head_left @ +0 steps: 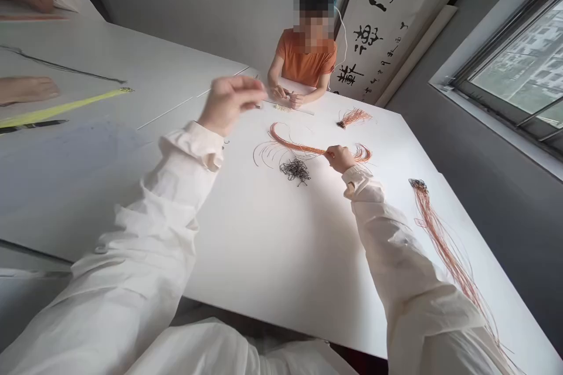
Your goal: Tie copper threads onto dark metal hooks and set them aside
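Orange strands point(301, 147) pinched in the right hand's grip point(341, 158), dark tangle point(295, 170) nearby on the surface point(281, 240), left hand point(226, 106) raised, its grip too blurred to tell.

The left hand point(233, 102) is blurred, and whatever lies at its fingertips is too small to identify. The right hand point(341, 158) hides a section of the orange strand bundle point(294, 145). The left edge crops a yellow strip point(65, 108) and a co-worker's hand point(29, 89).
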`<state>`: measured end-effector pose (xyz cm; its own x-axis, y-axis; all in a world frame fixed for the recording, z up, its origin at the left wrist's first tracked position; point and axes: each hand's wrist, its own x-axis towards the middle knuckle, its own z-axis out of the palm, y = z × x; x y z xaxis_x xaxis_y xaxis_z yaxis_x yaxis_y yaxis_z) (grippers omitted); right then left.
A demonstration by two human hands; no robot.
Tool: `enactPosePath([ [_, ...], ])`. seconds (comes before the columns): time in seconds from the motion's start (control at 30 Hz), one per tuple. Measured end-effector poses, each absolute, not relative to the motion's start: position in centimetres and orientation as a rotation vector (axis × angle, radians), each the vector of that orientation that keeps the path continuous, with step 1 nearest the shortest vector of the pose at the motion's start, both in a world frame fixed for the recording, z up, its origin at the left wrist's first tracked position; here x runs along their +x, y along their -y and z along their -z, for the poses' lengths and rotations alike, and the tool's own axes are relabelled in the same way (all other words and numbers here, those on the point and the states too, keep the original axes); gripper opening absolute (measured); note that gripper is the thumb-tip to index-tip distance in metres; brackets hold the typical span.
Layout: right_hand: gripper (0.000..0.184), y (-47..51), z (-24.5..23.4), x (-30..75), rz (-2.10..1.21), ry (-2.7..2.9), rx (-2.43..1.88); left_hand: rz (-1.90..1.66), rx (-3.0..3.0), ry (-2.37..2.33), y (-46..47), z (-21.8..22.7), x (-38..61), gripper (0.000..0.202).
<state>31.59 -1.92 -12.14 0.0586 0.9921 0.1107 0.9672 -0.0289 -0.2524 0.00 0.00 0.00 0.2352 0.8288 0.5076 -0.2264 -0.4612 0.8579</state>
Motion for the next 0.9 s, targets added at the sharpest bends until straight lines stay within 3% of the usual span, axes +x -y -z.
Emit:
enactPosePath([
  [0.17,0.026,0.2,12.7,33.3,-0.121,1.88,-2.268,-1.454,1.425,-0.456,1.1,-2.8,-4.6,0.012],
  [0.33,0.022,0.6,11.8,33.1,-0.148,1.919,-2.227,-1.243,1.463,-0.536,3.2,-2.2,-5.4,0.013],
  [0.53,0.053,3.7,6.9,28.1,-0.183,1.995,-1.844,-0.996,1.516,-0.656,4.7,-0.5,-3.3,0.011],
  [0.57,0.054,4.5,6.4,26.7,-0.279,2.036,-1.701,-0.978,1.524,-0.681,4.9,-0.3,-2.8,0.011],
  [0.7,0.043,7.6,7.1,22.6,-1.31,1.9,-0.765,-0.961,1.528,-0.722,5.7,-0.1,-2.0,0.014],
  [0.9,0.031,10.5,12.2,24.0,-1.738,1.494,-0.677,-1.137,1.472,-0.743,5.2,0.4,-5.3,0.01],
])
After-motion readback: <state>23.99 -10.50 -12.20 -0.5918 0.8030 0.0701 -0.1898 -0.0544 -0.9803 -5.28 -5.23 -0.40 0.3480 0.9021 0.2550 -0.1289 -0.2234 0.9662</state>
